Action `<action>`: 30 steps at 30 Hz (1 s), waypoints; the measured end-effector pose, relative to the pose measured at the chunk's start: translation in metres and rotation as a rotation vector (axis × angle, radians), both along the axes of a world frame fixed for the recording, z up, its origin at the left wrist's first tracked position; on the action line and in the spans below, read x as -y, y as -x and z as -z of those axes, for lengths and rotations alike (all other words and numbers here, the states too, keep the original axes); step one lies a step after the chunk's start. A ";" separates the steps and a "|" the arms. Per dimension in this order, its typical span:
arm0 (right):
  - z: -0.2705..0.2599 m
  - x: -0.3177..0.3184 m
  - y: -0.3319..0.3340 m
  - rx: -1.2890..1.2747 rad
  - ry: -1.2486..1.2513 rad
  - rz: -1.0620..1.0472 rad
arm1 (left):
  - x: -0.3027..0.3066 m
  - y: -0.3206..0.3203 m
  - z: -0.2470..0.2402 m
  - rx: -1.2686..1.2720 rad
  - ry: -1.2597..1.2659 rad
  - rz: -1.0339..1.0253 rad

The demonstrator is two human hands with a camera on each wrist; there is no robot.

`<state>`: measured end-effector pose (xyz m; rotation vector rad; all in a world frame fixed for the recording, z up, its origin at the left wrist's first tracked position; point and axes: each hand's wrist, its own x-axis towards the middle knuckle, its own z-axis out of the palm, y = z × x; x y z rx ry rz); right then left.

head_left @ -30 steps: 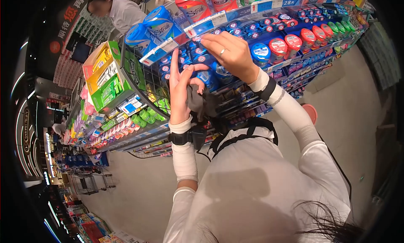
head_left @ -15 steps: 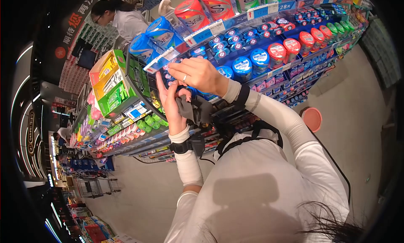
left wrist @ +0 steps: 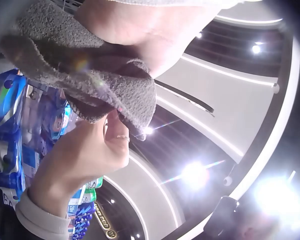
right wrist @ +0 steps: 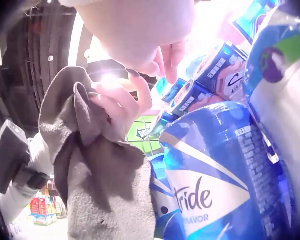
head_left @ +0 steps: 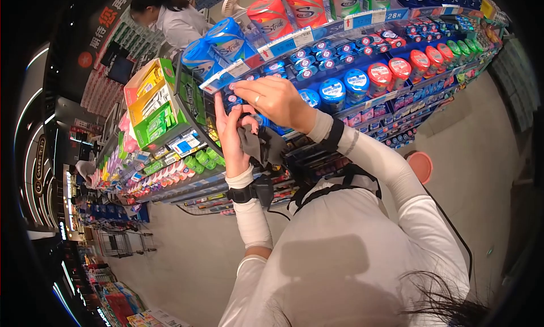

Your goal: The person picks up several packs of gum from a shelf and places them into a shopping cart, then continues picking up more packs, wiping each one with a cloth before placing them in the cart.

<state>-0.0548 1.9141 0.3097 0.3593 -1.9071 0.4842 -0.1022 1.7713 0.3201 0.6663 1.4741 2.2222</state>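
My left hand (head_left: 231, 140) grips a crumpled grey cloth (head_left: 260, 147), its index finger extended toward the shelf's end. Just right of that finger, my right hand (head_left: 276, 102) reaches over the lower row, fingers close together; whether anything is between them cannot be told. Small blue packs (head_left: 302, 62) sit in rows beyond, with blue round tubs (head_left: 332, 91) to the right. The cloth (right wrist: 105, 170) hangs from the left hand (right wrist: 120, 100) in the right wrist view, beside a blue Stride tub (right wrist: 205, 175). In the left wrist view the right hand (left wrist: 85, 155) is partly behind the cloth (left wrist: 115, 90).
Stride tubs, blue (head_left: 229, 39) and red (head_left: 269, 20), stand on the upper shelf behind a price-label strip (head_left: 286, 43). A green display box (head_left: 152, 109) is at the left. Another person (head_left: 173, 21) is behind the shelves. A pink round stool (head_left: 420, 167) stands on the floor.
My right hand has moved down and left from the upper shelf's label strip, closer to the left hand. The left hand still grips the cloth. The head view has shifted slightly.
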 end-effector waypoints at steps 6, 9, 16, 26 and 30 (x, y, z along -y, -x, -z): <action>0.008 -0.004 -0.008 0.030 0.059 0.101 | -0.004 0.000 0.004 0.015 -0.030 -0.003; 0.007 0.003 -0.008 0.127 0.028 0.195 | -0.008 -0.001 0.003 -0.013 -0.009 -0.028; -0.005 0.010 -0.001 0.228 0.027 0.199 | -0.007 0.004 0.002 -0.013 -0.015 -0.035; -0.015 0.007 0.004 0.396 0.071 0.112 | -0.013 0.004 0.001 0.038 -0.014 -0.087; -0.019 0.007 0.001 0.380 0.016 0.101 | -0.010 0.001 -0.001 0.037 -0.055 -0.043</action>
